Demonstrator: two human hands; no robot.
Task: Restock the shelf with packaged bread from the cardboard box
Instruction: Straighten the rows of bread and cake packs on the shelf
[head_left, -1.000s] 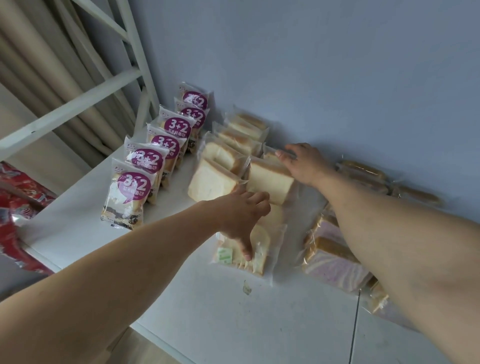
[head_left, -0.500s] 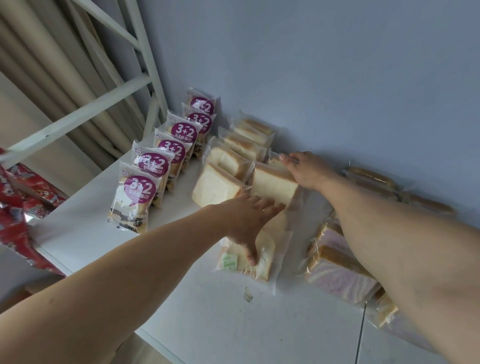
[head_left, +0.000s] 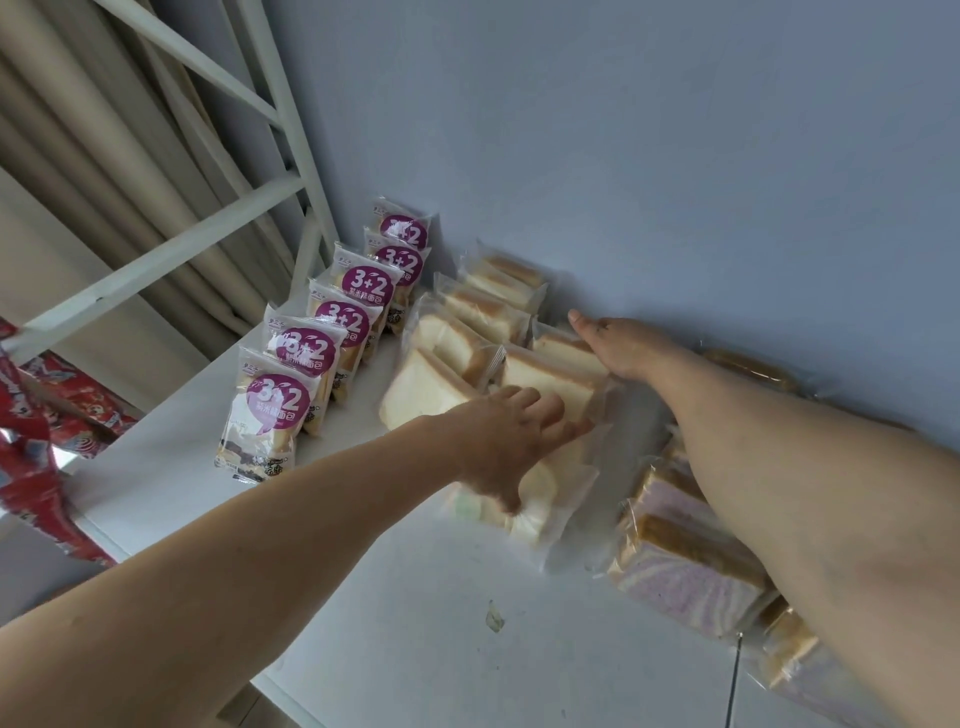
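Head view. The white shelf (head_left: 415, 623) runs along a pale blue wall (head_left: 675, 156). A white metal frame (head_left: 270, 104) stands at the shelf's far left end, with beige curtains (head_left: 104, 156) behind it.

Six purple-labelled "3+2" bread packs (head_left: 291, 364) stand upright in a single file from the shelf front toward the wall. Just right of that file, clear-wrapped white bread packs (head_left: 467, 338) stand in a second row that reaches the wall.

The left hand (head_left: 506, 441) reaches over a flat-lying clear bread pack (head_left: 535, 512). Its fingers are loosely spread and extend toward the upright white bread pack (head_left: 550, 384); its thumb points down over the flat pack. Contact with the flat pack cannot be confirmed because of blur.

The right hand (head_left: 618, 343) lies flat with fingers straight and together, pressing on the packs nearest the wall, just behind the upright white bread pack.

Pink-swirl bread packs (head_left: 685, 566) lie under the right forearm. Brown bread packs (head_left: 748, 366) lie against the wall. Red printed packaging (head_left: 36, 441) shows at the left edge.
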